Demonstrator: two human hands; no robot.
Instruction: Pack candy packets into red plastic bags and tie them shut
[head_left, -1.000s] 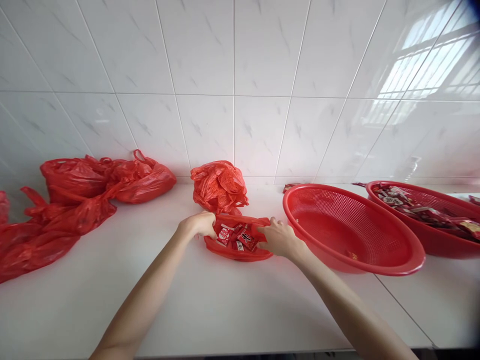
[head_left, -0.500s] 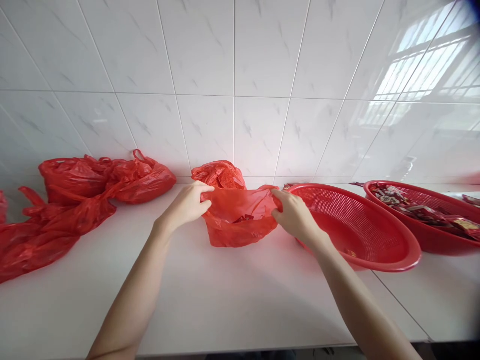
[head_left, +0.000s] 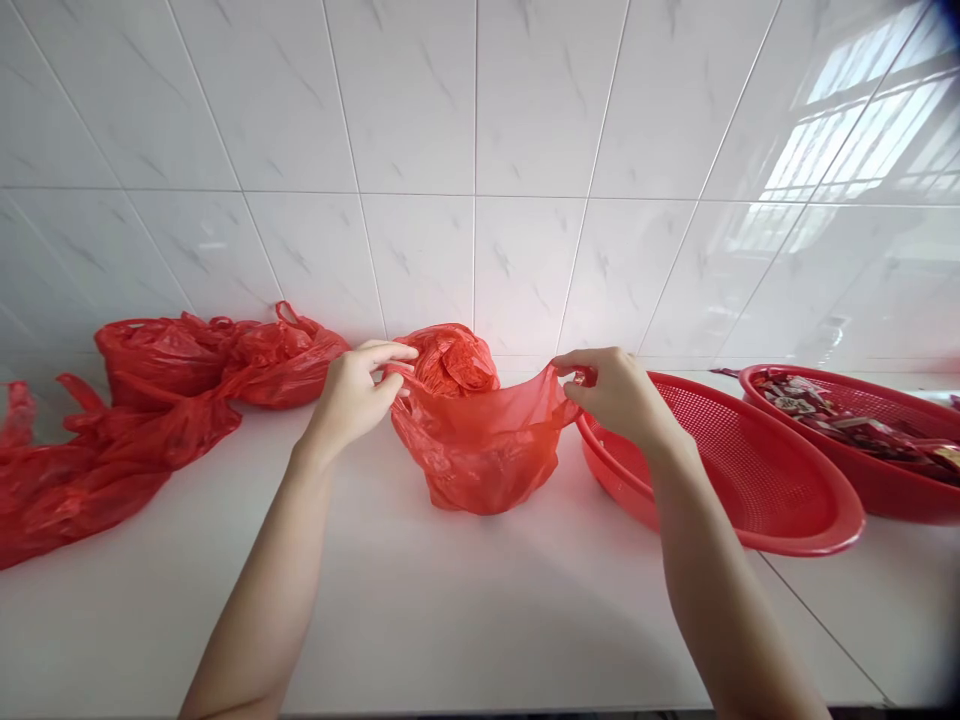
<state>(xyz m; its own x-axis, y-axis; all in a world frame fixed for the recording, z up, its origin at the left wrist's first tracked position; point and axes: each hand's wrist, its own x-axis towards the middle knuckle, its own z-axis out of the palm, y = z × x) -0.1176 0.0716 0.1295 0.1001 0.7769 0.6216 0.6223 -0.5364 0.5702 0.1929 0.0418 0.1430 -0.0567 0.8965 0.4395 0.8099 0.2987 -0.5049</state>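
A thin red plastic bag (head_left: 487, 460) hangs between my two hands, its mouth stretched wide and its bottom low over the white counter. My left hand (head_left: 358, 390) pinches the left side of the rim between thumb and fingers. On the opposite side, my right hand (head_left: 611, 390) grips the other upper corner. What lies inside the bag is hidden behind its front wall. Right behind it, a crumpled bundle of red plastic (head_left: 454, 362) rests near the wall.
To the right stands a red perforated basket (head_left: 765, 470), partly behind my right forearm. Farther right, another red basket (head_left: 885, 490) holds several small wrapped packets (head_left: 832, 420). Filled, knotted red bags (head_left: 172, 420) sit at the left on the white counter (head_left: 465, 610), below a tiled wall (head_left: 420, 110).
Both hands have raised the bag's rim a little and drawn it wider. Dark contents that showed in the mouth before are now out of sight. The view has shifted slightly.
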